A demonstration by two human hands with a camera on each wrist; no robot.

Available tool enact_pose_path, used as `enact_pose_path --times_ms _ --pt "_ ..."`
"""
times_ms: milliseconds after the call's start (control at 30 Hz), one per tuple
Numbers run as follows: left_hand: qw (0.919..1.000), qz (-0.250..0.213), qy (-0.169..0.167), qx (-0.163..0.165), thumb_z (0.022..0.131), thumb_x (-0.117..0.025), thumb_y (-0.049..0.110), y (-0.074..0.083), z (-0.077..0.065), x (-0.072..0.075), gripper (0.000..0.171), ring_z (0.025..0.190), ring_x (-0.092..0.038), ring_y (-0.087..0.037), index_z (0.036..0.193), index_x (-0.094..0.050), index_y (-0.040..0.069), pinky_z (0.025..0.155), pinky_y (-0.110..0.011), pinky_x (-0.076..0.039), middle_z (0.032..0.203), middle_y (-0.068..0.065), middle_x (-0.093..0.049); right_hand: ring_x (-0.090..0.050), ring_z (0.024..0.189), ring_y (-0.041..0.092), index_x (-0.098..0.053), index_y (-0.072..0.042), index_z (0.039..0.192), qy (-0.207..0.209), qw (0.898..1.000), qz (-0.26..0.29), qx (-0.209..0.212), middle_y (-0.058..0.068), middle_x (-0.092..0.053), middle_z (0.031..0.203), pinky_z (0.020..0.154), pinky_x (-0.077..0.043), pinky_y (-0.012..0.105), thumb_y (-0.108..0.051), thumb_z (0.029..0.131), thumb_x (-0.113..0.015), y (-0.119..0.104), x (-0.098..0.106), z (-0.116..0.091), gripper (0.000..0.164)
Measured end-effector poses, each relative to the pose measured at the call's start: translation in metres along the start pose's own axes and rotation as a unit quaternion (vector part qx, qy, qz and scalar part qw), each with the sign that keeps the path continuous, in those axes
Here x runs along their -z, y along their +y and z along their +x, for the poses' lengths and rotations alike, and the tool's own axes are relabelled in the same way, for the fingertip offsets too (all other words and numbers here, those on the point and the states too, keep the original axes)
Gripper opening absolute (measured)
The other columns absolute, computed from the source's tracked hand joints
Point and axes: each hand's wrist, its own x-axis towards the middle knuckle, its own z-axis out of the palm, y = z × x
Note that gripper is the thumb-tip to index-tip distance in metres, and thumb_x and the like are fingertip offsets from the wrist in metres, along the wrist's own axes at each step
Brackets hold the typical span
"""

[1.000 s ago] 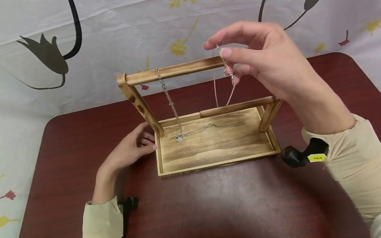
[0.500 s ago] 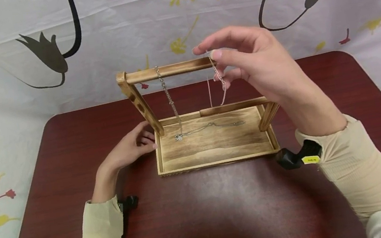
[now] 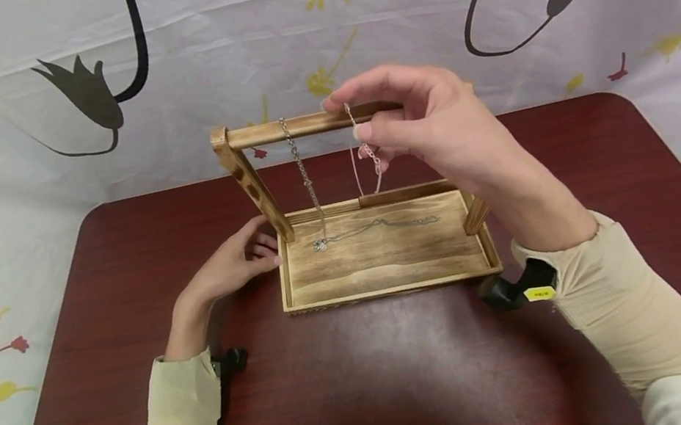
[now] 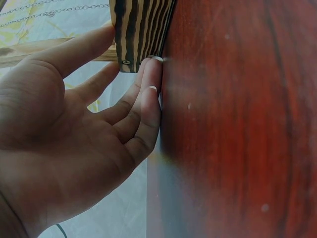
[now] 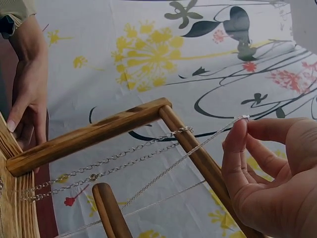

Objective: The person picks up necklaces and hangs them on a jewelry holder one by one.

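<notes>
Right hand (image 3: 425, 113), nearer the round brown wooden crossbar (image 3: 320, 123), pinches thin silver chain necklace (image 5: 172, 166) — hanging below its grip, crosswise to crossbar; left hand (image 3: 225, 266) low left of crossbar — fingers slack.

The chains (image 3: 307, 183) are silver, the stand (image 3: 382, 265) streaked brown, the table (image 3: 368, 386) deep red, the backdrop (image 3: 189, 58) floral white.
</notes>
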Motion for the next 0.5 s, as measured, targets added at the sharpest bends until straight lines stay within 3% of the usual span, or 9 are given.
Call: enact_pose_path --times_ms 300,500 --pt "1.0000 -0.005 0.002 0.001 0.096 -0.069 0.013 -0.001 0.000 0.000 0.076 0.106 -0.057 -0.028 0.157 -0.023 0.009 0.090 -0.043 -0.048 0.122 -0.019 -0.056 -0.066 0.084 0.020 -0.067 0.002 0.119 -0.012 1.000 0.014 -0.005 0.019 -0.061 0.127 0.078 -0.056 0.031 0.008 0.089 -0.068 0.006 -0.006 0.001 0.031" --pt "1.0000 -0.006 0.003 -0.001 0.095 -0.069 0.012 -0.001 0.000 -0.001 0.075 0.106 -0.057 -0.028 0.157 -0.025 0.010 0.090 -0.042 -0.048 0.122 -0.019 -0.056 -0.068 0.089 0.024 -0.066 0.002 0.122 -0.019 1.000 -0.007 0.006 0.016 -0.062 0.128 0.079 -0.056 0.035 0.011 0.089 -0.066 0.011 -0.010 0.002 0.035"
